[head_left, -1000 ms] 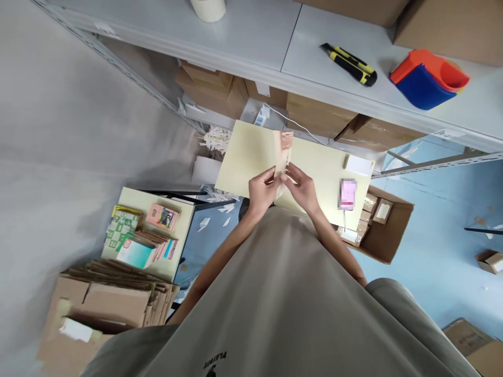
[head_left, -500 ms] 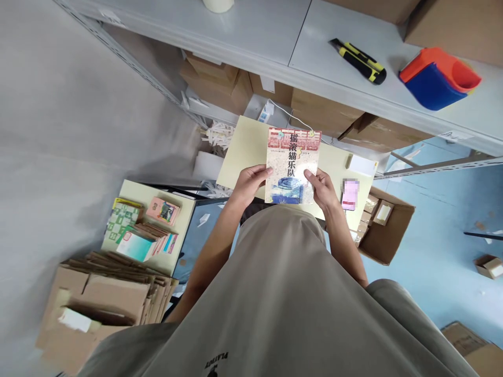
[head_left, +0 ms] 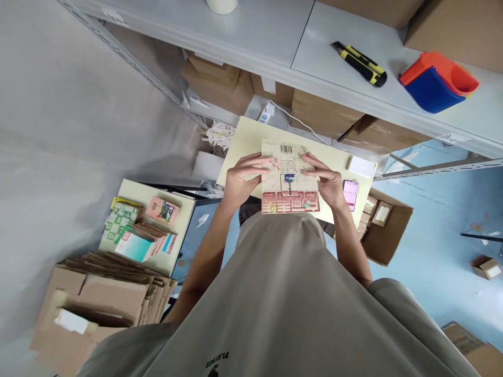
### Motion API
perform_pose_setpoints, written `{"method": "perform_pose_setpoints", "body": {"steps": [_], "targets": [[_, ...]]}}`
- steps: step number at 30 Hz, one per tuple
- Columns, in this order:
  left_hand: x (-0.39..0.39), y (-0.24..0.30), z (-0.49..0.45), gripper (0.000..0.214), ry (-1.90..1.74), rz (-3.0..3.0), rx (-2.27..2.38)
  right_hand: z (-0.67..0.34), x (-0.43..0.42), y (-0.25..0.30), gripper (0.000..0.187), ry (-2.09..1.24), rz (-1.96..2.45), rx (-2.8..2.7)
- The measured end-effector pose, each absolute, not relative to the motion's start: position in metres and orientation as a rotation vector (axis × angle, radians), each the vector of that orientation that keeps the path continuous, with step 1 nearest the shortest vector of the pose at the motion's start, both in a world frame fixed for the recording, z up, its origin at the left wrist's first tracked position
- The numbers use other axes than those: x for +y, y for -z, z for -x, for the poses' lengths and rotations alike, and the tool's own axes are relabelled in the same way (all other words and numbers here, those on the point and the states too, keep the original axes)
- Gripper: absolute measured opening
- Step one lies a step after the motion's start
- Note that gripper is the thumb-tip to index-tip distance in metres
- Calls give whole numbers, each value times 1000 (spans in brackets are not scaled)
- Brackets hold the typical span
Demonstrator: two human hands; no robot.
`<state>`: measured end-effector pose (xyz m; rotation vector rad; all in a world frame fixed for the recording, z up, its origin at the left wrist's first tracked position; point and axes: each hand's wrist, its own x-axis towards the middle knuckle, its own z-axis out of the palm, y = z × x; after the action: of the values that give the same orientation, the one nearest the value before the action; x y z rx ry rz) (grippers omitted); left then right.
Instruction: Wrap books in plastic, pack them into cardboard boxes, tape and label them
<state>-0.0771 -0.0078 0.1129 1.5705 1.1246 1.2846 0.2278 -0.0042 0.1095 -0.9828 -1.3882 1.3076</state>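
Between both hands is a book (head_left: 290, 178), its back cover facing up, with a barcode at the far end and a red patterned band at the near end, so the print reads upside down. My left hand (head_left: 245, 178) grips its left edge, fingers lying over the cover. On the right edge, my right hand (head_left: 326, 178) holds it the same way, fingertips on the cover. Both thumbs are hidden. The book is above a pale yellow table (head_left: 245, 141), close to my shirt. A phone (head_left: 349, 195) lies on the table beyond my right hand.
A grey shelf (head_left: 251, 36) crosses ahead, bearing a yellow-black utility knife (head_left: 360, 64) and a red-blue tape dispenser (head_left: 438, 81). Stacked books (head_left: 163, 209) sit on a side table at left, near flattened cardboard (head_left: 106, 298). An open carton (head_left: 387, 230) stands at right.
The book has been turned over, from its front cover to its back cover, and its red band is now at the near end. Both hands have shifted their grip along its edges.
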Motion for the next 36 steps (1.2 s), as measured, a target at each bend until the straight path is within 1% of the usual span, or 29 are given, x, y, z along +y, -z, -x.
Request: {"method": "perform_pose_setpoints", "body": {"steps": [2, 4, 6, 8, 10, 13, 14, 15, 16, 18, 20, 25, 28, 33, 36], "targets": [[-7, -116, 80, 21, -1314, -1665, 1113, -228, -3, -116, 15, -1274, 954, -1435], [-9, -120, 82, 19, -1325, -1694, 1120, -228, -4, -120, 14, -1278, 945, -1478], [-11, -123, 84, 20, -1319, -1693, 1139, -230, -5, -122, 18, -1286, 944, -1515], [-14, -124, 87, 25, -1271, -1644, 1186, -232, -8, -122, 29, -1297, 965, -1546], [-16, -123, 89, 43, -1202, -1550, 1248, -233, -11, -119, 44, -1283, 1033, -1565], [-19, -119, 91, 80, -1146, -1435, 1286, -232, -14, -112, 62, -1217, 1155, -1573], [-20, -117, 91, 85, -1139, -1418, 1280, -231, -14, -111, 65, -1206, 1175, -1574], [-20, -115, 91, 83, -1133, -1404, 1267, -230, -15, -110, 68, -1207, 1186, -1572], [-21, -114, 91, 78, -1126, -1388, 1252, -230, -15, -110, 69, -1216, 1193, -1567], [-23, -112, 92, 62, -1102, -1351, 1232, -229, -15, -112, 60, -1230, 1218, -1540], [-25, -110, 94, 54, -1075, -1311, 1219, -230, -15, -115, 51, -1269, 1232, -1488], [-25, -111, 94, 57, -1017, -1229, 1197, -225, -17, -118, 67, -1438, 1193, -1361], [-25, -114, 87, 53, -960, -1166, 1258, -214, -18, -119, 65, -1461, 1294, -1244], [-28, -111, 74, 63, -984, -1110, 1320, -199, -20, -119, 75, -1513, 1387, -1181], [-29, -106, 73, 64, -996, -1099, 1321, -198, -23, -116, 76, -1511, 1377, -1169]]}}
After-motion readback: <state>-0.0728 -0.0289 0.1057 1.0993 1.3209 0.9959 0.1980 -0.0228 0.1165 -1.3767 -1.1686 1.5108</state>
